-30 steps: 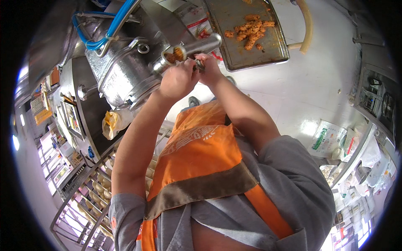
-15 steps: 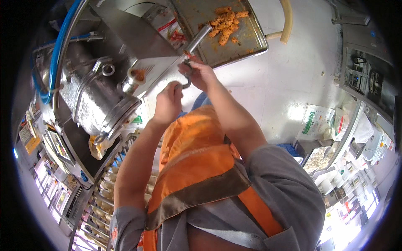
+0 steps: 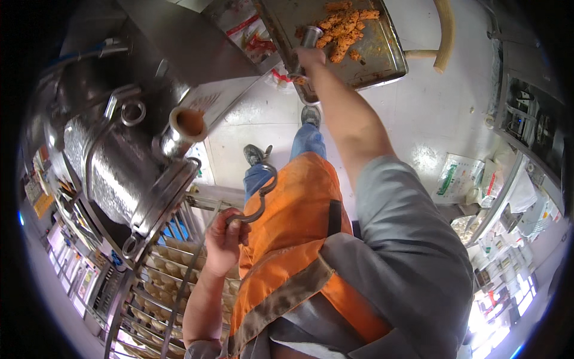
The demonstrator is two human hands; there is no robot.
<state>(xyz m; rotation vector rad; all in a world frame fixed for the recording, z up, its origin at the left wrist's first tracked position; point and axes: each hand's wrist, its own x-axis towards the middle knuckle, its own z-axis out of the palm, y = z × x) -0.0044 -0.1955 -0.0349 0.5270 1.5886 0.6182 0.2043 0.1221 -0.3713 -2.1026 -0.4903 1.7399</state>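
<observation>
My left hand (image 3: 225, 242), low in front of my apron, pinches one end of a hinged metal pipe clamp (image 3: 263, 194), whose curved halves hang spread apart. My right hand (image 3: 311, 58) is stretched forward, wrapped round a short flanged steel pipe (image 3: 311, 37) above the near left corner of a metal tray (image 3: 397, 69). Orange-red seasoned meat (image 3: 344, 36) lies heaped on the tray, close to the pipe's far end. To the left, a steel machine's outlet spout (image 3: 186, 124) has reddish filling in its mouth.
The steel machine body (image 3: 104, 155) fills the left side. Below it stands a rack (image 3: 161, 281) with rows of pale, rounded pieces. A beige hose (image 3: 445, 36) lies beyond the tray on the right. A printed bag (image 3: 457, 176) is farther right.
My hands have parted. The left has drawn back toward my body with the clamp; the right has carried the pipe forward over the tray's edge.
</observation>
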